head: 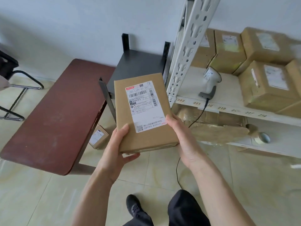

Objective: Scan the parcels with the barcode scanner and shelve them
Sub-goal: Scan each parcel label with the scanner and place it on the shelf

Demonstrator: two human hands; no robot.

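Both hands hold one flat cardboard parcel [143,111] in the air at the centre of the view. The left hand [117,149] grips its near left corner, thumb lying on the top face and fingers curled under the near edge. The right hand [184,141] clasps the near right edge, thumb pressed on top beside the label and the other fingers hidden beneath. The parcel's long axis runs from about 6 o'clock up to 12 o'clock, leaning slightly left at the far end, with its broad face turned up toward the camera. A white shipping label [144,105] with barcodes covers the right half of that face, its printed top toward 12 o'clock. At 2 o'clock from the parcel, a barcode scanner [211,82] lies on the white shelf [228,98], its cable hanging over the numbered front edge. Further toward 3 o'clock, brown boxes [263,82] are stacked on the same shelf. At 9 o'clock stands a reddish-brown table [53,118], and near 7 o'clock a small box [98,137] sits on the tiled floor [162,170] beside it. At 12 o'clock, behind the parcel, is a black rack [138,62].
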